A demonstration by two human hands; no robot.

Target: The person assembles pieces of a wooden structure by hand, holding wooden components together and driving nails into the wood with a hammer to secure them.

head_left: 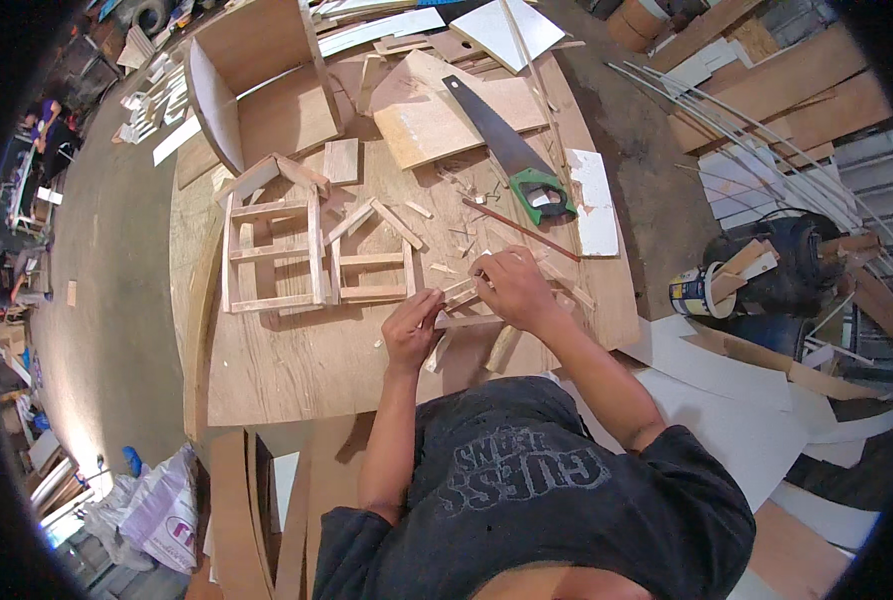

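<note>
Near the front edge of the workbench, my two hands are on a small frame of thin wooden strips [466,321]. My left hand [409,328] pinches its left end with closed fingers. My right hand [515,285] curls over its right part, fingers bent down onto the strips; what lies under the fingertips is partly hidden. To the left of my hands stand a small house-shaped wooden frame [374,260] and a larger one [271,252] with crossbars and a peaked top. Small offcuts [443,268] are scattered just beyond my fingers.
A handsaw [506,140] with a green handle lies beyond my hands, near a thin brown rod [521,230] and a white board [593,205]. A large curved wooden box [286,110] stands far left on the workbench [296,375]. A bucket of offcuts [701,290] sits right.
</note>
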